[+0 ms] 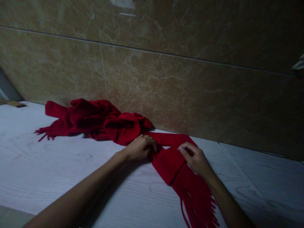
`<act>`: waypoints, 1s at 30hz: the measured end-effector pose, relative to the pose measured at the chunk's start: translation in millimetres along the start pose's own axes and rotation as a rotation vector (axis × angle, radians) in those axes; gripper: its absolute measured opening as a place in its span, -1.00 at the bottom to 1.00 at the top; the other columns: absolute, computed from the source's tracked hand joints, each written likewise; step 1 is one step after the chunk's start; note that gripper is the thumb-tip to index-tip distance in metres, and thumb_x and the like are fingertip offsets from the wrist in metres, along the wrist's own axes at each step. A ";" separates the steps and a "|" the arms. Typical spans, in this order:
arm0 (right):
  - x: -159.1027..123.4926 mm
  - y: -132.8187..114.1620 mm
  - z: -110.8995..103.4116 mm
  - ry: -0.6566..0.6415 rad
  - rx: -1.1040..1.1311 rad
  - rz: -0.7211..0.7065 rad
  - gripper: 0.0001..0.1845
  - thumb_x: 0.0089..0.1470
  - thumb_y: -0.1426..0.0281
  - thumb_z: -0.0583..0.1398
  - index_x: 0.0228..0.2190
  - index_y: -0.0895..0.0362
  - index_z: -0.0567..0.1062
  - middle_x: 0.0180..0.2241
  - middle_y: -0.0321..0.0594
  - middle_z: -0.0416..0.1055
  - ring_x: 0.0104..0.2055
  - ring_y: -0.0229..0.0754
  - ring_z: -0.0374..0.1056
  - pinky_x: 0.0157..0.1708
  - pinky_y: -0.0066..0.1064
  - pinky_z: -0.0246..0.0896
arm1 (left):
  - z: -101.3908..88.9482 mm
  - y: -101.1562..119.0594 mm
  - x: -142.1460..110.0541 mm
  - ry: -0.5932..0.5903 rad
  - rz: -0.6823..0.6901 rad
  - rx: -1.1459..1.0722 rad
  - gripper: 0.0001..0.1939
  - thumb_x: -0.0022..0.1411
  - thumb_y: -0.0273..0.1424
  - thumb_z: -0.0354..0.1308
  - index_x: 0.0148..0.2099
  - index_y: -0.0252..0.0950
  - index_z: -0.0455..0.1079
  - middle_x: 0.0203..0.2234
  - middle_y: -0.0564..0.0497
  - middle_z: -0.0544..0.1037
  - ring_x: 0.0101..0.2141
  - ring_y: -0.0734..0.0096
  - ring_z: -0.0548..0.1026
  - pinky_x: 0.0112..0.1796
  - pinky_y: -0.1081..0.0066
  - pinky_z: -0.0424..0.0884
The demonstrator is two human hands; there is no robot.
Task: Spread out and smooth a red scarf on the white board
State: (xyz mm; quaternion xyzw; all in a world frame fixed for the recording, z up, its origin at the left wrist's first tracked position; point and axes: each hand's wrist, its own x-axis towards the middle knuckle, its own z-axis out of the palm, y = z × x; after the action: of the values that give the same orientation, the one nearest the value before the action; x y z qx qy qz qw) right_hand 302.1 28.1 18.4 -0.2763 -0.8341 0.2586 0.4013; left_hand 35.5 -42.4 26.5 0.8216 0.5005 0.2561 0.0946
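A long red scarf (99, 122) with fringed ends lies on a pale wood-grain floor (59, 171) against a tiled wall. Its far part is bunched in a heap at the left. Its near end is folded over, with fringe trailing toward me. My left hand (140, 147) rests curled on the scarf at the fold, fingers closed on the cloth. My right hand (193, 158) pinches the folded edge of the scarf just to the right.
A brown marble-look tiled wall (190, 79) rises right behind the scarf. A small flat wooden piece (14, 103) lies at the far left by the wall. Something pale (299, 65) shows at the right edge.
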 end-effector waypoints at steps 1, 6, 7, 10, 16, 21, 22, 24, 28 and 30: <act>-0.8 -4.8 7.5 -0.017 -0.032 -0.051 -0.73 0.29 0.22 0.14 -0.37 0.09 0.51 -0.35 -0.19 0.50 -0.25 -0.11 0.42 -0.18 -0.29 0.30 | 0.5 -1.0 -0.4 -0.007 0.025 -0.027 -0.71 0.12 -0.57 0.05 -0.21 -0.19 0.54 -0.12 0.05 0.63 -0.04 0.31 0.51 0.09 0.32 0.25; -4.9 -17.9 39.1 -0.252 -0.169 -0.212 -0.78 0.29 0.37 0.16 -0.07 0.04 0.53 0.02 -0.16 0.53 0.14 -0.05 0.37 0.24 -0.08 0.10 | 9.7 -5.8 -0.4 -0.106 0.015 -0.023 -0.50 0.12 -0.43 0.16 0.14 -0.20 0.43 0.11 -0.08 0.53 0.11 0.10 0.44 0.13 0.18 0.28; -5.8 -17.1 43.0 -0.307 -0.191 -0.215 -0.73 0.27 0.37 0.18 -0.01 0.03 0.52 0.08 -0.17 0.50 0.21 -0.04 0.32 0.30 -0.02 0.00 | 11.0 -7.9 -0.7 -0.114 0.002 -0.034 -0.43 0.11 -0.41 0.18 0.21 -0.23 0.38 0.15 -0.12 0.49 0.13 0.07 0.42 0.13 0.17 0.28; -7.3 -13.4 47.8 -0.372 -0.229 -0.197 -0.69 0.28 0.36 0.19 0.04 0.03 0.49 0.10 -0.16 0.49 0.23 -0.02 0.29 0.33 0.05 -0.07 | 11.8 -13.9 -1.9 -0.122 0.007 -0.079 -0.28 0.07 -0.37 0.23 0.31 -0.27 0.27 0.21 -0.17 0.44 0.16 0.07 0.41 0.15 0.20 0.29; -4.3 -21.3 39.3 -0.323 -0.259 -0.233 -0.84 0.28 0.27 0.20 -0.31 0.08 0.48 -0.23 -0.19 0.50 -0.10 -0.07 0.40 0.03 -0.14 0.21 | 7.1 -11.0 0.6 -0.152 -0.041 0.008 -0.35 0.12 -0.26 0.25 0.27 -0.24 0.34 0.06 -0.14 0.53 0.03 0.08 0.47 0.06 0.20 0.34; -5.8 -22.0 36.8 -0.359 -0.280 -0.159 -0.69 0.24 0.18 0.22 -0.47 0.08 0.38 -0.42 -0.27 0.42 -0.31 -0.13 0.35 -0.23 -0.28 0.21 | 5.3 -3.7 4.2 -0.188 -0.078 0.109 -0.54 0.17 -0.26 0.25 0.12 -0.21 0.47 -0.06 -0.10 0.53 -0.06 0.08 0.47 -0.01 0.17 0.33; -6.5 -20.9 37.0 -0.372 -0.275 -0.137 -0.68 0.23 0.16 0.22 -0.47 0.08 0.39 -0.42 -0.27 0.43 -0.32 -0.13 0.35 -0.25 -0.30 0.20 | 5.3 -2.8 4.7 -0.195 -0.083 0.117 -0.58 0.18 -0.26 0.25 0.08 -0.20 0.49 -0.07 -0.09 0.53 -0.05 0.08 0.46 0.00 0.16 0.32; -7.5 -18.7 37.2 -0.383 -0.271 -0.098 -0.66 0.21 0.13 0.24 -0.48 0.08 0.39 -0.44 -0.28 0.43 -0.33 -0.14 0.34 -0.28 -0.33 0.18 | 5.6 -1.5 5.2 -0.206 -0.088 0.127 -0.66 0.22 -0.25 0.22 0.03 -0.20 0.50 -0.06 -0.09 0.53 -0.03 0.07 0.44 0.02 0.13 0.29; -6.7 -15.6 35.6 -0.368 -0.233 -0.062 -0.57 0.20 0.11 0.22 -0.57 0.08 0.31 -0.54 -0.33 0.35 -0.43 -0.20 0.26 -0.37 -0.37 0.10 | 6.4 -0.7 4.7 -0.204 -0.080 0.117 -0.73 0.29 -0.27 0.14 -0.02 -0.24 0.47 -0.07 -0.11 0.53 -0.06 0.10 0.43 0.02 0.12 0.29; -5.3 -14.9 33.9 -0.352 -0.191 -0.057 -0.53 0.20 0.11 0.21 -0.61 0.08 0.26 -0.58 -0.35 0.29 -0.48 -0.23 0.21 -0.41 -0.38 0.08 | 7.2 -1.8 3.8 -0.187 -0.074 0.095 -0.76 0.30 -0.29 0.11 -0.04 -0.25 0.45 -0.11 -0.11 0.54 -0.10 0.12 0.44 0.00 0.13 0.30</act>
State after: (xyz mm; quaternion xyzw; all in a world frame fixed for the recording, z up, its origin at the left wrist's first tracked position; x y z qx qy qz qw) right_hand 273.6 6.9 6.9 -0.2398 -0.9196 0.2112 0.2285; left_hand 39.1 -37.5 20.8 0.8264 0.5311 0.1508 0.1111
